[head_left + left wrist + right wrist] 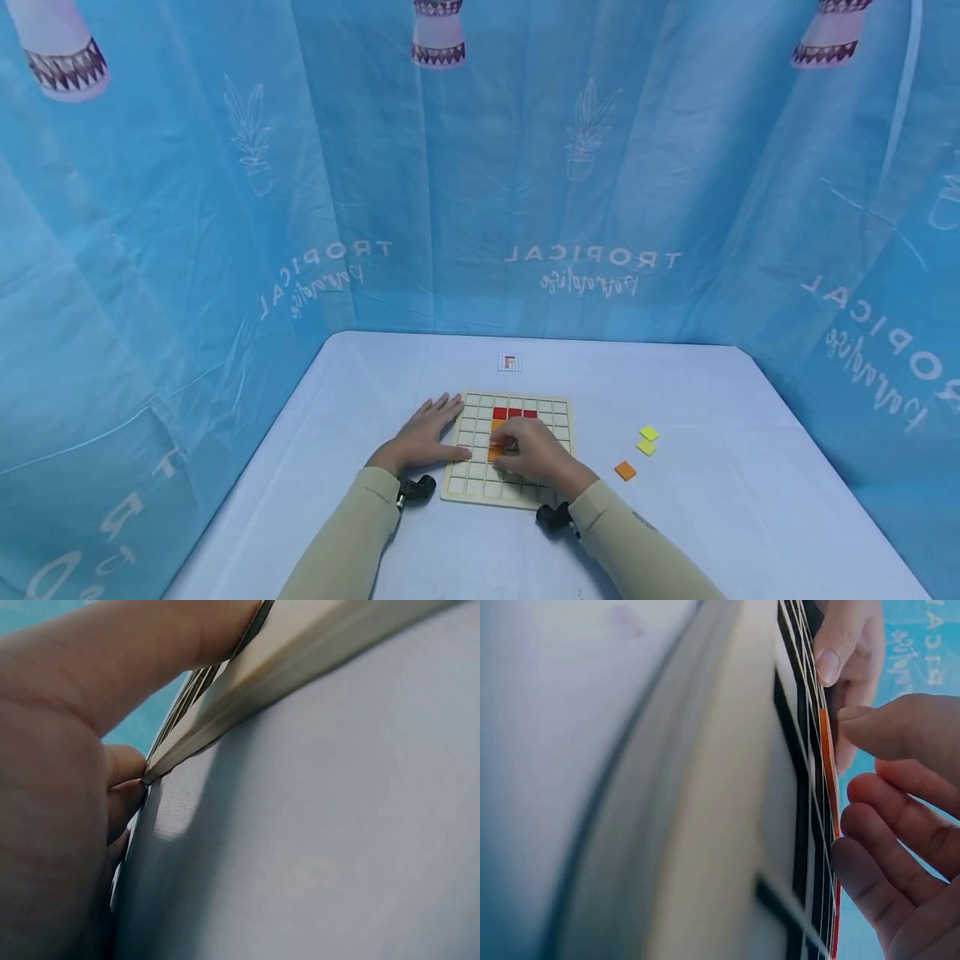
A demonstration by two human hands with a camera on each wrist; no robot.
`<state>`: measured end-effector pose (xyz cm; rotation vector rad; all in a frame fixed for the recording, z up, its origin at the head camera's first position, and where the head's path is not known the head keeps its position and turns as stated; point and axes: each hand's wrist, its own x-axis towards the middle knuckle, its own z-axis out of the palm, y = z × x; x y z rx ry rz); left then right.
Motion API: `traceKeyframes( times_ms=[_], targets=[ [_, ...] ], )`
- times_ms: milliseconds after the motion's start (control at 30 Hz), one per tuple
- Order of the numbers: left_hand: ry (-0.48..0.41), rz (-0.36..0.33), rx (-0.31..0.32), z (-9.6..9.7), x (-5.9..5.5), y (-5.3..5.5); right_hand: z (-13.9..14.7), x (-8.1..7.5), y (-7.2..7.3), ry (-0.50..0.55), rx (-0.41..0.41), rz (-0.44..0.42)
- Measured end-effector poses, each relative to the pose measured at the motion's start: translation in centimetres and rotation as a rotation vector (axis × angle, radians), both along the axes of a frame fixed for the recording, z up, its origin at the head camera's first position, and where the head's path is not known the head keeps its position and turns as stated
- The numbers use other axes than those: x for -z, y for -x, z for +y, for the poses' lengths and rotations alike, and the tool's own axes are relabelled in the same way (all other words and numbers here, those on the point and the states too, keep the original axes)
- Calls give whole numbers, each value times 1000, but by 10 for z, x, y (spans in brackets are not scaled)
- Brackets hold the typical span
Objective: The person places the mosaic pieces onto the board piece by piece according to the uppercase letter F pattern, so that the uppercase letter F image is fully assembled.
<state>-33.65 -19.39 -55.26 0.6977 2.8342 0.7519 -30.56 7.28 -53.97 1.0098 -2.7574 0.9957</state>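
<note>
A pale wooden grid board [472, 483] lies on the table in the head view. Three red tiles [514, 413] sit in a row near its far edge, with an orange tile [497, 425] just below them. My left hand [429, 433] lies flat on the table beside the board, its thumb [150, 660] on the board's left edge [315, 660]. My right hand [517, 448] is over the middle of the board. Its thumb and fingers [900, 817] pinch another orange tile [826, 765] that lies against the grid [727, 787].
Two yellow tiles [648, 440] and one orange tile [625, 471] lie loose on the white table [750, 500] to the right of the board. A small pattern card [509, 362] lies beyond it. Blue curtains [525, 167] close in the back and both sides.
</note>
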Motion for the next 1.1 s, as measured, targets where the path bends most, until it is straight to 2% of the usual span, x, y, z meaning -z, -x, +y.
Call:
traceKeyframes(
  times_ms=[267,533,800,933,1100],
  targets=[
    [-2,-8,-12,-2,6,3,18,-6,-5,75,33,15],
    [-15,-9,2,-1,4,4,58,-16,-7,90,154,7],
    [8,3,8,-4,7,5,107,-20,-5,49,282,25],
    [4,0,6,-3,8,5,128,-20,-7,3,323,39],
    [3,1,4,-1,7,4,153,-22,-8,-54,354,9]
  ],
)
